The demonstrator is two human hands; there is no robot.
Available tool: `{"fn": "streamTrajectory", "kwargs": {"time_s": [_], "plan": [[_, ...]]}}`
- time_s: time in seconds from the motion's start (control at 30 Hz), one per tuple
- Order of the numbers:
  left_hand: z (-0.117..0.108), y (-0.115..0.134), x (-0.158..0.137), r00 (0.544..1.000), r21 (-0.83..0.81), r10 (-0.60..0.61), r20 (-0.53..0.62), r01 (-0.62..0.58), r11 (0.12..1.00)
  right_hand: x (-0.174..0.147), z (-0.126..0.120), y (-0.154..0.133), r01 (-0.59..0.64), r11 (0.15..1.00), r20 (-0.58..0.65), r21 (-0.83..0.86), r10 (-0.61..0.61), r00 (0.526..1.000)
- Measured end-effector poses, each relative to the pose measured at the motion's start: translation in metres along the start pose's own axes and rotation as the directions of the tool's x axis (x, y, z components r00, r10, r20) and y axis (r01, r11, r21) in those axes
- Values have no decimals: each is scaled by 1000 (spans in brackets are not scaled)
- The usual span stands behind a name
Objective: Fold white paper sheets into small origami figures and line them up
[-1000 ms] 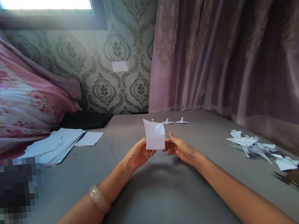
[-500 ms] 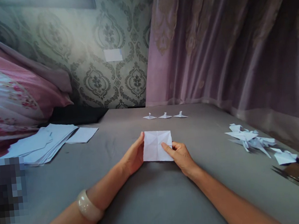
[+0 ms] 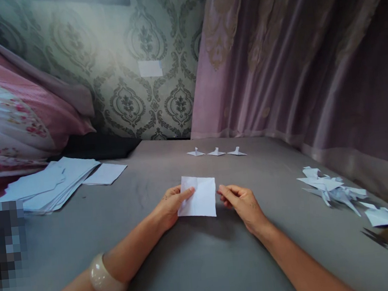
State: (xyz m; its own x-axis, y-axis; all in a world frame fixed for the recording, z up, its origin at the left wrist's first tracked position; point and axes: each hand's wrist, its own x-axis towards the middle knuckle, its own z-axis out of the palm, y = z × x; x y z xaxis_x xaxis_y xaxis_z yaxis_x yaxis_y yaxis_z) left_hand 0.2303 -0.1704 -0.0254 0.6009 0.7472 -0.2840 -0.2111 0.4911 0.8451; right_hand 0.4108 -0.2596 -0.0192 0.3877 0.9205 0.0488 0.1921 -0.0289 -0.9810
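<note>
A square sheet of white paper [image 3: 201, 199] is held up above the grey tabletop in the head view, with faint creases on it. My left hand [image 3: 172, 204] grips its left side, thumb lying across the front. Just off the paper's right edge is my right hand [image 3: 239, 203], apart from it, with the thumb and fingertips pressed together; I cannot make out anything between them. Beyond the sheet stand three small folded paper figures [image 3: 217, 152] in a row.
To the left lie a stack of white paper [image 3: 69, 175] and a separate sheet [image 3: 105, 174]. A heap of folded paper figures [image 3: 333, 187] sits at the right, near scissors-like dark blades [image 3: 383, 237] by the edge. A patterned wall and curtain [image 3: 258, 66] border the table.
My right hand has let go of the paper and moved slightly right. My left thumb has come over the front, and the sheet has shifted a little left and down, showing a less creased face.
</note>
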Motion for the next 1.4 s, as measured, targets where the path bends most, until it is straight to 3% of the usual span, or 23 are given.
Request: {"fn": "streamTrajectory", "kwargs": {"time_s": [0.1, 0.2, 0.27, 0.37, 0.43, 0.5, 0.6, 0.63, 0.7, 0.77, 0.83, 0.93, 1.03, 1.23, 1.4], "plan": [[-3, 7, -3, 989, 98, -115, 89, 106, 990, 5, -6, 3, 231, 965, -38, -128, -237, 971], [-2, 13, -11, 953, 204, -226, 203, 185, 961, -1, -5, 0, 515, 828, 182, -223, -483, 856], [-1, 16, -16, 937, 248, -254, 239, 193, 949, -10, -2, -3, 616, 751, 351, -238, -525, 776], [1, 19, -21, 914, 324, -284, 291, 185, 928, -19, 1, -7, 728, 635, 481, -259, -569, 667], [0, 20, -21, 902, 357, -288, 321, 166, 919, -20, 1, -7, 765, 580, 499, -280, -593, 632], [-2, 19, -17, 924, 340, -239, 298, 131, 931, -18, -1, -6, 787, 530, 478, -315, -628, 614], [-7, 18, -6, 998, 322, -25, 50, 8, 947, -15, -3, -3, 768, 437, 405, -469, -666, 627], [-9, 18, -3, 995, 354, 76, -62, -50, 934, -14, -4, -1, 738, 404, 378, -540, -667, 642], [-13, 15, 3, 946, 469, 277, -169, -170, 867, -14, -4, 1, 661, 344, 334, -667, -655, 678], [-16, 12, 5, 891, 618, 438, -119, -279, 735, -14, -2, 2, 597, 301, 311, -743, -635, 707], [-17, 6, 5, 855, 748, 516, 60, -381, 544, -15, 0, 4, 557, 279, 303, -782, -611, 731], [-16, -2, 1, 808, 822, 471, 355, -509, 254, -16, 4, 6, 521, 269, 306, -810, -565, 767], [-14, -4, -4, 787, 824, 383, 483, -557, 106, -16, 5, 9, 510, 279, 320, -814, -517, 794], [-10, 2, -8, 836, 845, 239, 495, -527, 94, -15, 4, 16, 488, 360, 300, -795, -464, 833], [-14, -4, 1, 800, 837, 332, 500, -545, 50, -17, 6, 13, 506, 414, 321, -757, -439, 840]]}}
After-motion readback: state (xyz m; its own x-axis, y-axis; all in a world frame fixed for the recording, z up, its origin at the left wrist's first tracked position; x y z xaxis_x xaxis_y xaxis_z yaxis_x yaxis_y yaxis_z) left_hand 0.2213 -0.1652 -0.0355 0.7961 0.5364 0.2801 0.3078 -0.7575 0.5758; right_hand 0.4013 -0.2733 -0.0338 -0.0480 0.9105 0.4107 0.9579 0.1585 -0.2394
